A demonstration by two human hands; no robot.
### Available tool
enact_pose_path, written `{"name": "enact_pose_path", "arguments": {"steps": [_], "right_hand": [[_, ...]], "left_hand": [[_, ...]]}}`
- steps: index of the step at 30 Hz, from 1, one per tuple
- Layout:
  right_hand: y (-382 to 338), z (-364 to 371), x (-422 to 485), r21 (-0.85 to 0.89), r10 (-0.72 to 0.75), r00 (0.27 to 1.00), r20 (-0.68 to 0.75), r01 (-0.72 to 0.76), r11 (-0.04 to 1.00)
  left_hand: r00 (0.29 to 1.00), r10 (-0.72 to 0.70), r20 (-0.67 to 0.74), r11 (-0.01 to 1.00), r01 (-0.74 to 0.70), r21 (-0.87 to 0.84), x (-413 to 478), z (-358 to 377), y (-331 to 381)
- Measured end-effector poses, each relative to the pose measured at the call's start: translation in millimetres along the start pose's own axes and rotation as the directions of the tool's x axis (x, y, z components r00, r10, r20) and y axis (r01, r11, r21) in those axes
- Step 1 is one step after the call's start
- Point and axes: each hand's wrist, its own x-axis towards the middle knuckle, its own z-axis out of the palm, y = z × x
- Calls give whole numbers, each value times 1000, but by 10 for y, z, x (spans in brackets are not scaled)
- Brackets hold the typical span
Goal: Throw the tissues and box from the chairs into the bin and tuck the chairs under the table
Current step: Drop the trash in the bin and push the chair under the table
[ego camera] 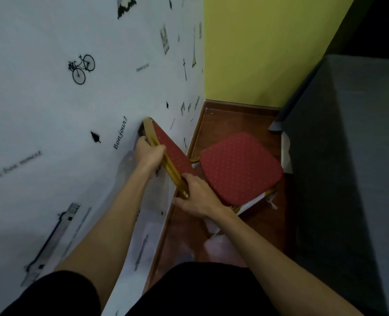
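A chair with a red dotted seat (pixel 241 167) and a gold-framed red backrest (pixel 175 151) stands between the wall and the table. My left hand (pixel 149 153) grips the top of the backrest frame near the wall. My right hand (pixel 198 196) holds the near end of the same gold frame. The seat is bare; no tissues or box show on it. The table (pixel 353 156), draped in a dark grey cloth, stands to the right, its edge close to the seat's right side. No bin is in view.
A white wall with black prints (pixel 81 69) runs along the left, right behind the chair's back. A yellow-green wall (pixel 264 53) closes the far end. The red-brown floor (pixel 230 119) forms a narrow strip between wall and table. My dark-clothed body fills the bottom edge.
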Motion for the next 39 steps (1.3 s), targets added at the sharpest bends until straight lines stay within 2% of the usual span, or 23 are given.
{"name": "enact_pose_path", "arguments": {"steps": [6, 10, 14, 24, 30, 35, 39], "right_hand": [[-71, 151, 181, -26, 131, 990, -60, -133, 991], [-174, 216, 295, 29, 229, 968, -101, -227, 973], [-172, 286, 346, 68, 298, 943, -146, -291, 954], [-87, 290, 202, 97, 377, 907, -187, -365, 926], [30, 198, 150, 140, 446, 861, -245, -424, 895], [348, -154, 143, 174, 480, 843, -242, -449, 876], [676, -413, 114, 195, 546, 791, -276, -510, 838]], "left_hand": [[980, -125, 153, 992, 125, 9, 260, -31, -13], [897, -227, 379, 920, 325, -219, 484, -2, 7], [827, -238, 509, 880, 406, -247, 572, 69, 23], [746, -207, 633, 927, 356, -116, 556, 253, 53], [656, -236, 717, 945, 325, 13, 512, 619, 285], [582, -262, 770, 958, 254, 134, 447, 1081, 614], [517, -283, 808, 958, 199, 208, 353, 1466, 891]]}}
